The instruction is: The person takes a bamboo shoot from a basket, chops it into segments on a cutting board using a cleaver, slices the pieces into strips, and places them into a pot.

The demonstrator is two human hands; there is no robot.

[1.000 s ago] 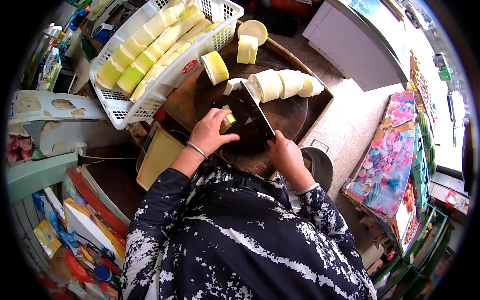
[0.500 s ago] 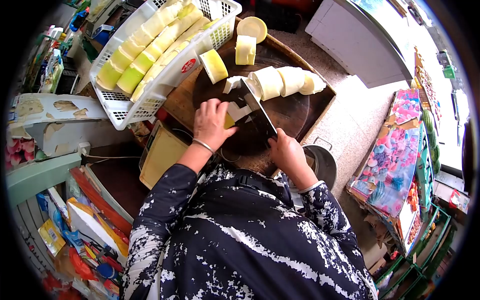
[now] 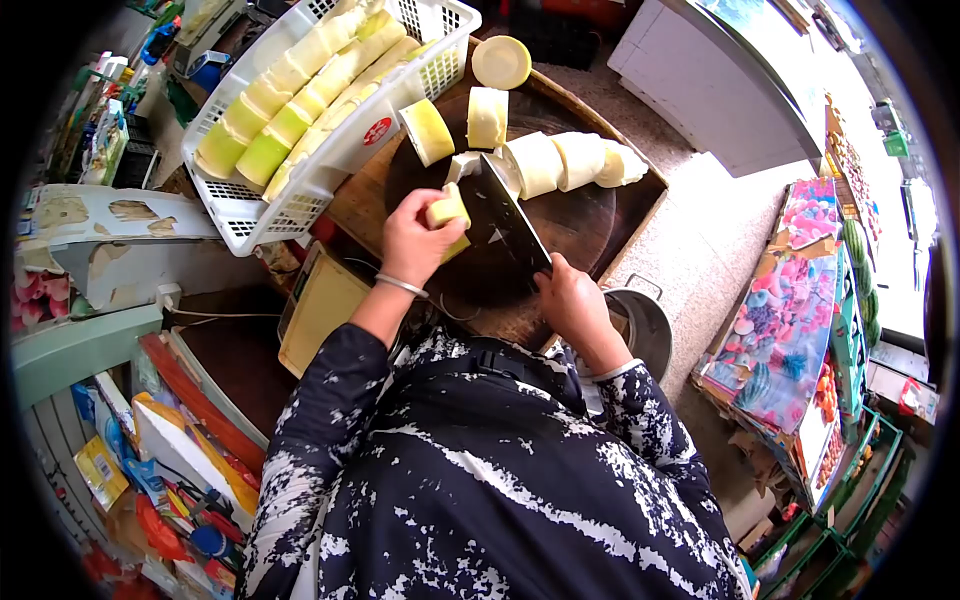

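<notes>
My left hand [image 3: 418,240] is closed around a pale yellow chunk [image 3: 450,206] of what looks like bamboo shoot, lifted over the round dark chopping board [image 3: 590,222]. Another yellow piece shows partly under that hand. My right hand [image 3: 577,308] grips a cleaver [image 3: 508,225] by its handle, the blade slanting up and left across the board. Past the blade tip lie cut white pieces. A row of thick bamboo shoot sections [image 3: 535,165] runs along the board's far right. A yellow-green section [image 3: 428,132] and a pale upright one [image 3: 488,118] stand farther off.
A white plastic basket [image 3: 340,185] of long bamboo shoots [image 3: 290,110] stands at upper left. One round section [image 3: 501,62] sits by the wooden tray's far edge. A metal pot [image 3: 645,335] is beside my right wrist. Flower-printed boxes [image 3: 775,310] stand at right.
My left hand has moved slightly up and tilted, lifting a yellow chunk that lay near the blade. The cleaver and my right hand have barely moved.
</notes>
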